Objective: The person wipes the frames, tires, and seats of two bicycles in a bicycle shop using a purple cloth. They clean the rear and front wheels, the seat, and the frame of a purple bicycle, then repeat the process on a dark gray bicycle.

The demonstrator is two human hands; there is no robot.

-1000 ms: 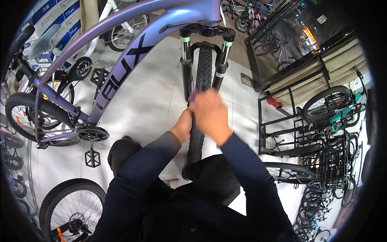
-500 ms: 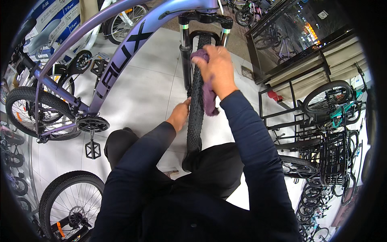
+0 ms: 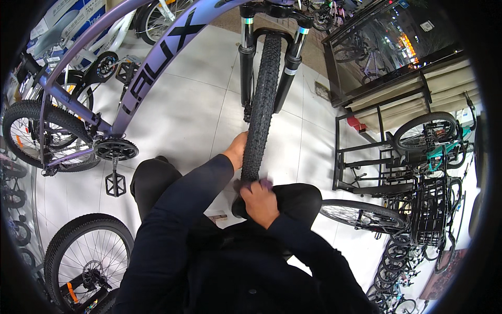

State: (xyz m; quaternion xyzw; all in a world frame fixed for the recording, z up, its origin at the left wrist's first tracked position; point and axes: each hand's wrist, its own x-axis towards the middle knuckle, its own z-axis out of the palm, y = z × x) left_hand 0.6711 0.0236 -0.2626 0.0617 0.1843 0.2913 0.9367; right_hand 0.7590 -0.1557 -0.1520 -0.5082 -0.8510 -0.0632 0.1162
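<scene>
In front of me stands a purple-blue bicycle [image 3: 164, 55] with a black suspension fork [image 3: 294, 63]. Its knobbly black front tyre [image 3: 263, 99] points toward me between my knees. My right hand [image 3: 261, 204] is closed on a bunched purple cloth [image 3: 265, 183], pressed to the near end of the tyre. My left hand [image 3: 238, 149] is at the left side of the wheel, below the fork leg; its fingers are hidden behind the tyre.
A loose-looking wheel [image 3: 89, 261] with a disc rotor is at the lower left. A black metal rack [image 3: 361, 152] and several bicycles line the right side, one with a black basket [image 3: 430, 214]. Boxes [image 3: 68, 21] stand at the far left, a dark window [image 3: 389, 44] at the far right.
My right hand has come down with the cloth from the top of the tyre near the fork to its near end. The left hand has shifted slightly lower. The view has moved a little.
</scene>
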